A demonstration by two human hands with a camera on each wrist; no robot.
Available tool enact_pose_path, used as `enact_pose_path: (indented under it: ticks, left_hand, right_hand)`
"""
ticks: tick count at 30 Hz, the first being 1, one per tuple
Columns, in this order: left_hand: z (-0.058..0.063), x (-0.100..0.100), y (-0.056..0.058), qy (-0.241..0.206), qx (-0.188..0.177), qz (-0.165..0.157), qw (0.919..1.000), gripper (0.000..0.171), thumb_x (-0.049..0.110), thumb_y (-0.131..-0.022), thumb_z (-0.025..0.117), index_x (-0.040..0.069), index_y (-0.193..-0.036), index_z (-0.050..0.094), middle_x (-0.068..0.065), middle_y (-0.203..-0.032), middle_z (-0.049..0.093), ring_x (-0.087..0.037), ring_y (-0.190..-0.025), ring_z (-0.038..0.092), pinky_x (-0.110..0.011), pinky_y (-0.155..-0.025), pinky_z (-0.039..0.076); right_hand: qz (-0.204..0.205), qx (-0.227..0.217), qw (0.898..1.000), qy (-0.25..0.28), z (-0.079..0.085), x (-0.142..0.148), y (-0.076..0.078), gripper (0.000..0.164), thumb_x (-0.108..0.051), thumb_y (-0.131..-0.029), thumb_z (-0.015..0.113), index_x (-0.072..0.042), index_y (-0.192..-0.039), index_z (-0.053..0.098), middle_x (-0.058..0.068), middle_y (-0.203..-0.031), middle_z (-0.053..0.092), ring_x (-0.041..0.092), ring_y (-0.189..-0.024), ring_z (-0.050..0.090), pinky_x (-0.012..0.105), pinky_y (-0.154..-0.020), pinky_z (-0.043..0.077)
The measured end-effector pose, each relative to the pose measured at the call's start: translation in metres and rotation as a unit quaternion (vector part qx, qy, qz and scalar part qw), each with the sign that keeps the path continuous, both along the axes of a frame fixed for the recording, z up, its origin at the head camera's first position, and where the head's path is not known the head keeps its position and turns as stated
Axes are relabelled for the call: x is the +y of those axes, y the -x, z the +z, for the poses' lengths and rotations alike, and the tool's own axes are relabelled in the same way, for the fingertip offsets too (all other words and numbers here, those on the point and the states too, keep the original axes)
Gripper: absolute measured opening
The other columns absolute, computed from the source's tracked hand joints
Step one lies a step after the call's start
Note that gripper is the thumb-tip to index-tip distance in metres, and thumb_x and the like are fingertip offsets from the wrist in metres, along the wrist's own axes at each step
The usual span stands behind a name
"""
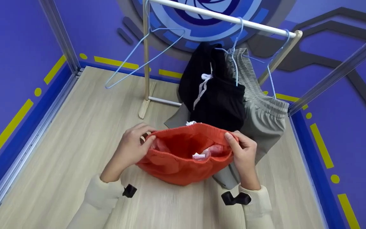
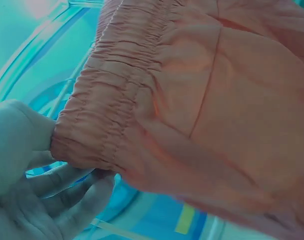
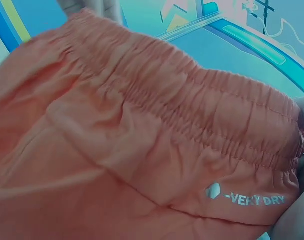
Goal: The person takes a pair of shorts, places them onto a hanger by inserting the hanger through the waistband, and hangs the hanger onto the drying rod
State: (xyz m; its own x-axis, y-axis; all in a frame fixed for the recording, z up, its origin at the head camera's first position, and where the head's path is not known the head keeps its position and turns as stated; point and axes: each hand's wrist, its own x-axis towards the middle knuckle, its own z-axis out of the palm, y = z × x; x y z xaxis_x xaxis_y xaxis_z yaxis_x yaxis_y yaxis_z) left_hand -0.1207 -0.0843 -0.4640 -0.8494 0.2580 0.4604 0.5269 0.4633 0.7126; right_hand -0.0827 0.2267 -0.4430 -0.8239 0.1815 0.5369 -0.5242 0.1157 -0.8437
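Note:
Between my two hands hangs a pair of orange shorts (image 1: 183, 173), its elastic waistband spread wide toward me. My left hand (image 1: 134, 144) pinches the waistband's left end between thumb and fingers. At the opposite end, my right hand (image 1: 243, 149) grips the band, thumb on top. A white label and a pale drawcord show inside and at the far rim. In the left wrist view the gathered waistband (image 2: 102, 100) runs up from the fingers. Silver "VERY DRY" lettering (image 3: 254, 200) stands out on the cloth in the right wrist view.
Beyond the shorts stands a rack with a white rail (image 1: 202, 12). An unloaded blue hanger (image 1: 145, 60) hangs at its left. Black shorts (image 1: 218, 95) and grey shorts (image 1: 262, 117) hang on blue hangers at the right. Purple walls flank the wood-look floor (image 1: 84, 127).

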Motion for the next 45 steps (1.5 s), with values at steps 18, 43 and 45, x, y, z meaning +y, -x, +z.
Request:
enact_pose_path:
  ticks: [18,43,45]
  left_hand:
    - [-0.029,0.008,0.006,0.003,-0.042,0.002,0.9991,0.011,0.019,-0.077,0.073,0.018,-0.071,0.064,0.008,-0.070,0.057,-0.005,-0.064,0.056,-0.029,-0.061,0.052]
    - [0.021,-0.028,0.043,0.026,0.031,0.166,0.9853,0.015,0.024,-0.087,0.060,0.010,-0.090,0.066,-0.004,-0.085,0.062,-0.019,-0.081,0.057,-0.032,-0.066,0.044]
    - [0.027,-0.032,0.048,0.018,0.049,0.182,0.9820,0.017,0.025,-0.087,0.059,0.009,-0.092,0.065,-0.006,-0.089,0.061,-0.021,-0.085,0.055,-0.034,-0.070,0.042]
  right_hand:
    - [-0.003,-0.072,0.996,-0.047,-0.001,-0.011,0.000,0.010,-0.008,-0.083,0.065,0.001,-0.079,0.067,0.005,-0.071,0.061,0.011,-0.064,0.054,0.022,-0.056,0.045]
    - [0.025,-0.095,0.990,-0.096,-0.007,-0.009,0.005,0.009,-0.009,-0.085,0.062,-0.002,-0.083,0.069,0.005,-0.074,0.062,0.012,-0.067,0.055,0.022,-0.059,0.047]
    - [0.028,-0.103,0.990,-0.096,-0.006,-0.009,0.004,0.009,-0.008,-0.085,0.062,-0.002,-0.084,0.069,0.005,-0.075,0.064,0.012,-0.068,0.056,0.023,-0.060,0.048]
